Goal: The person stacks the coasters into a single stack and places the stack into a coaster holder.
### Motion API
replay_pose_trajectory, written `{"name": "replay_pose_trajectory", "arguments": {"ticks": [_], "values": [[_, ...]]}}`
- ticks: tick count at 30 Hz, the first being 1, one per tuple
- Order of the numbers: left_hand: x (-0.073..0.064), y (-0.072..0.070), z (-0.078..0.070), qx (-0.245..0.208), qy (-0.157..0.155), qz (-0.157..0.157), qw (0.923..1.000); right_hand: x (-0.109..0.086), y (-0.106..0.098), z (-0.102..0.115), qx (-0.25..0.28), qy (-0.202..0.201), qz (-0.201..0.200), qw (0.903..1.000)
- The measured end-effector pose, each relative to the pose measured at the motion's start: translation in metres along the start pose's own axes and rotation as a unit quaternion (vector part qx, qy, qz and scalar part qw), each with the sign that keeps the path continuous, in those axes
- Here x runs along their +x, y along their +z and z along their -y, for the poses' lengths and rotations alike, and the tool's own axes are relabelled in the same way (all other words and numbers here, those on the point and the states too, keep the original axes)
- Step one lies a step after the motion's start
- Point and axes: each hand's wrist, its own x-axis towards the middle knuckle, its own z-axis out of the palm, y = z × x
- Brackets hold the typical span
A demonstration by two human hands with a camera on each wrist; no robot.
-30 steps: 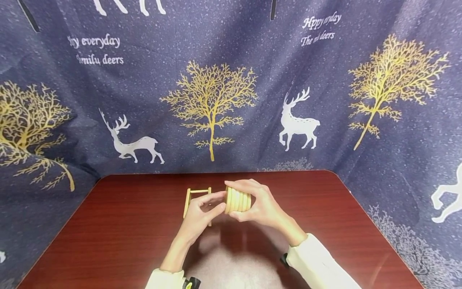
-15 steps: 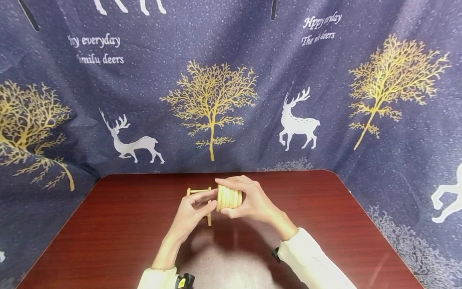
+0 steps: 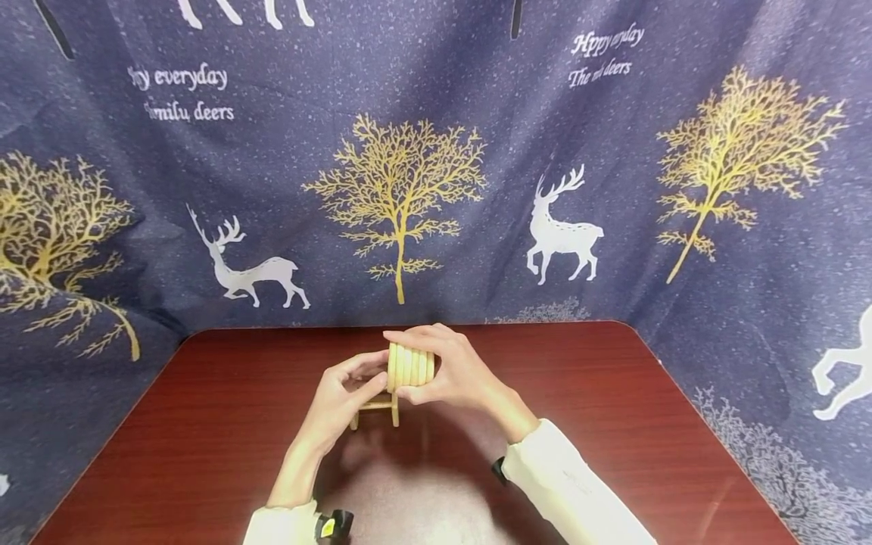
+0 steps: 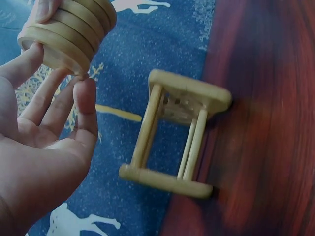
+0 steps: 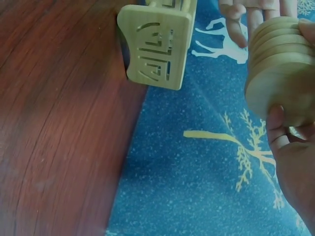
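A stack of round wooden coasters [image 3: 411, 367] is held on its side above the table, between my two hands. My right hand [image 3: 458, 369] grips it from the right, fingers over the top and thumb beneath. At the stack's left end, the curled fingertips and thumb of my left hand [image 3: 338, 393] touch the edge of the end coaster [image 4: 54, 51]. Just behind my left hand, a small wooden coaster rack [image 3: 377, 404] stands on the table, partly hidden by the hand and stack. Cut-out slots mark its side panel [image 5: 155, 46], and round rods join the panels.
The reddish-brown wooden table [image 3: 579, 424] reaches back to a dark blue curtain [image 3: 436, 151] printed with trees and deer. Bright glare lies on the table's near middle. Each wrist carries a dark strap beside its white sleeve.
Both hands have moved left and slightly up together with the coaster stack, so it now overlaps the rack in the head view. The rack has stayed in place.
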Motion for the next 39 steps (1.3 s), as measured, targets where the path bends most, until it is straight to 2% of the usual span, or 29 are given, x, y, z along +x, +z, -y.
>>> {"name": "replay_pose_trajectory", "arguments": {"ticks": [4, 13, 19, 28, 39], "values": [[0.000, -0.006, 0.001, 0.014, 0.007, -0.008, 0.9998, 0.006, 0.004, -0.001, 0.000, -0.005, 0.004, 1.0000], [-0.002, -0.019, 0.008, 0.005, 0.021, -0.009, 0.9997, 0.014, 0.015, -0.002, 0.001, -0.010, 0.017, 0.9998], [-0.003, -0.027, 0.011, 0.006, 0.007, -0.028, 0.9996, 0.020, 0.023, -0.002, -0.002, -0.009, 0.019, 0.9998], [-0.002, -0.032, 0.017, -0.024, -0.016, -0.044, 0.9986, 0.026, 0.034, -0.004, 0.002, -0.003, 0.016, 0.9999], [-0.002, -0.037, 0.025, -0.010, -0.044, -0.047, 0.9979, 0.030, 0.046, -0.012, 0.003, 0.013, 0.033, 0.9993]]}}
